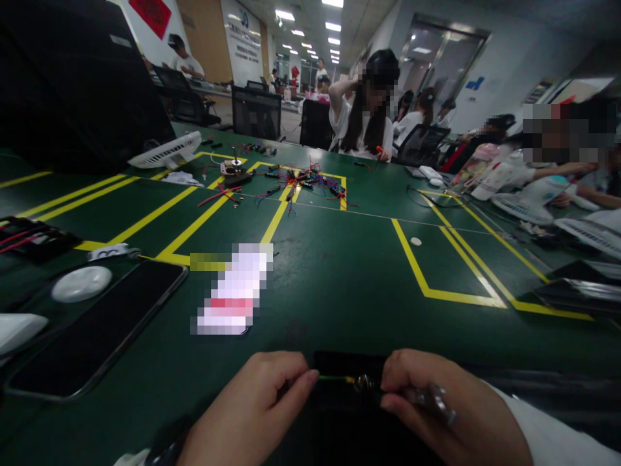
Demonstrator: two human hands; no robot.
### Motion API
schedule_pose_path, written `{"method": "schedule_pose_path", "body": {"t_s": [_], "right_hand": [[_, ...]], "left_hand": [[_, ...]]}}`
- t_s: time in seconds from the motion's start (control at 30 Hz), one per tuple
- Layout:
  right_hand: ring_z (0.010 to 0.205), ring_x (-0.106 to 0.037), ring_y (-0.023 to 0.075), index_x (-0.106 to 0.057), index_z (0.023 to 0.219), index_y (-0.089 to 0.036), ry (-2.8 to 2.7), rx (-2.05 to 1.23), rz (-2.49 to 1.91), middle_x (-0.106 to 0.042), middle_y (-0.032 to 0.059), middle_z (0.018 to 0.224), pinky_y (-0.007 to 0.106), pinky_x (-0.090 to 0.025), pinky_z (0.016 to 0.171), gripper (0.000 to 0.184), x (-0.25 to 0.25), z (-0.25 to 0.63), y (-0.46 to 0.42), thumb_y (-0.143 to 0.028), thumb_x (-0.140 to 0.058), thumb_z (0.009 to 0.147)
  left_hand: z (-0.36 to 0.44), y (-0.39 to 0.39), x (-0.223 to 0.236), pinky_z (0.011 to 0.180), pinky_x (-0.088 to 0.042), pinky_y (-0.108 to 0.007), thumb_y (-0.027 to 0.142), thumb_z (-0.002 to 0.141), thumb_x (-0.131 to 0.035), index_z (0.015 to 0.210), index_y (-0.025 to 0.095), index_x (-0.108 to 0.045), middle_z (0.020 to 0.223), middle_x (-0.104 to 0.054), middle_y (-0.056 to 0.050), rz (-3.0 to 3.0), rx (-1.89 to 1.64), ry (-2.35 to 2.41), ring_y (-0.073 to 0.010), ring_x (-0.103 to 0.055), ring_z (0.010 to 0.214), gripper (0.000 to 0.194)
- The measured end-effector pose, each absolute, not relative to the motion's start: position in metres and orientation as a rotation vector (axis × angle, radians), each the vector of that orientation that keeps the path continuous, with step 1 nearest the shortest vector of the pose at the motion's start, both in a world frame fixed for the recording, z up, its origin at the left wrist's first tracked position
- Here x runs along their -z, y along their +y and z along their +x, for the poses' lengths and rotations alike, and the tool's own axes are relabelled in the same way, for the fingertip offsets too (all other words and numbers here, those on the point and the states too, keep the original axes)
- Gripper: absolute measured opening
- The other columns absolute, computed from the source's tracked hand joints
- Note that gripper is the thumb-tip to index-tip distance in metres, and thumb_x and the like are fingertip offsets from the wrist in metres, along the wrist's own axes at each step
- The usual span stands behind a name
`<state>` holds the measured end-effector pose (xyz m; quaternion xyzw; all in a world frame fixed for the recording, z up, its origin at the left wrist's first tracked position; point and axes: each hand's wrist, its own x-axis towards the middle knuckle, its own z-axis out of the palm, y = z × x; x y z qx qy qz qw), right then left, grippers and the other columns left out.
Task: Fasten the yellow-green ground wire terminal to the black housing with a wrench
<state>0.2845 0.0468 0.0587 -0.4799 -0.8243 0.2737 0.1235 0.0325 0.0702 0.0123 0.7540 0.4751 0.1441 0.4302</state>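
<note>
My left hand [264,404] is low in the middle, thumb and forefinger pinched on the end of a thin green wire [334,378]. That wire runs right to a small yellowish tip beside a shiny rounded metal part [363,382]. My right hand [451,401] is closed, fingers curled, on a small shiny metal piece [439,404] whose kind I cannot make out. Whether this piece and the rounded part are one thing is unclear. Both hands are over a dark area at the near edge of the green table [339,278].
A lit phone [237,291] and a dark phone [101,330] lie left, near a white oval object [81,283]. Tangled wires [310,178] lie farther back. A person [369,110] sits across; others sit right, near white fans [528,204]. A dark panel [72,84] stands left.
</note>
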Motion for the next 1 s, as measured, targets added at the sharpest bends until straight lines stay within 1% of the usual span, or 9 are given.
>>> {"method": "schedule_pose_path", "body": {"t_s": [0.17, 0.43, 0.57, 0.67, 0.8, 0.93, 1.0], "right_hand": [[0.072, -0.057, 0.0172, -0.053, 0.087, -0.022, -2.464, -0.891, -1.316, -0.062, 0.002, 0.082, 0.029, -0.047, 0.064, 0.009, -0.067, 0.285, 0.053, -0.02, -0.047, 0.093], [0.074, -0.056, 0.0152, -0.057, 0.087, -0.02, -2.578, -1.0, -1.104, -0.063, 0.0012, 0.084, 0.025, -0.044, 0.065, 0.01, -0.08, 0.287, 0.068, -0.011, -0.055, 0.085], [0.073, -0.056, 0.0158, -0.056, 0.089, -0.021, -2.539, -0.989, -1.157, -0.062, 0.0018, 0.083, 0.026, -0.045, 0.065, 0.005, -0.082, 0.292, 0.068, -0.016, -0.053, 0.09], [0.072, -0.056, 0.0163, -0.054, 0.089, -0.022, -2.502, -0.976, -1.207, -0.061, 0.0018, 0.082, 0.027, -0.045, 0.063, 0.007, -0.082, 0.296, 0.064, -0.021, -0.049, 0.093], [0.067, -0.056, 0.0165, -0.053, 0.087, -0.024, -2.436, -0.937, -1.342, -0.06, -0.0001, 0.078, 0.027, -0.045, 0.06, 0.006, -0.075, 0.294, 0.055, -0.026, -0.051, 0.093], [0.068, -0.059, 0.0169, -0.054, 0.086, -0.024, -2.384, -0.895, -1.444, -0.064, -0.0006, 0.08, 0.026, -0.046, 0.06, 0.012, -0.066, 0.29, 0.05, -0.035, -0.056, 0.092], [0.069, -0.06, 0.0172, -0.054, 0.084, -0.024, -2.388, -0.886, -1.458, -0.065, -0.0004, 0.081, 0.026, -0.046, 0.06, 0.014, -0.065, 0.288, 0.05, -0.036, -0.056, 0.091]], "left_hand": [[0.033, 0.071, -0.014, 0.056, -0.033, -0.024, 0.036, 0.099, -0.041, 0.069, 0.019, -0.055, 0.068, -0.058, 0.004, 1.88, -0.36, 1.177, -0.013, -0.054, 0.062, 0.037], [0.032, 0.07, -0.015, 0.057, -0.034, -0.023, 0.036, 0.099, -0.04, 0.071, 0.019, -0.057, 0.069, -0.059, 0.003, 1.874, -0.349, 1.159, -0.0135, -0.054, 0.063, 0.037], [0.033, 0.071, -0.016, 0.056, -0.034, -0.024, 0.036, 0.099, -0.039, 0.071, 0.019, -0.058, 0.069, -0.059, 0.002, 1.873, -0.347, 1.168, -0.0135, -0.054, 0.063, 0.038], [0.033, 0.07, -0.017, 0.056, -0.033, -0.024, 0.036, 0.099, -0.04, 0.07, 0.019, -0.057, 0.068, -0.058, 0.003, 1.875, -0.345, 1.177, -0.0135, -0.054, 0.063, 0.038], [0.033, 0.069, -0.017, 0.058, -0.033, -0.024, 0.036, 0.099, -0.04, 0.07, 0.019, -0.056, 0.069, -0.057, 0.003, 1.879, -0.343, 1.182, -0.0135, -0.055, 0.064, 0.037], [0.033, 0.07, -0.017, 0.059, -0.034, -0.025, 0.036, 0.099, -0.041, 0.07, 0.019, -0.056, 0.07, -0.058, 0.003, 1.877, -0.336, 1.188, -0.0136, -0.056, 0.066, 0.037], [0.034, 0.071, -0.018, 0.059, -0.034, -0.025, 0.037, 0.099, -0.04, 0.07, 0.019, -0.056, 0.07, -0.058, 0.003, 1.874, -0.33, 1.19, -0.0136, -0.056, 0.066, 0.037]]}}
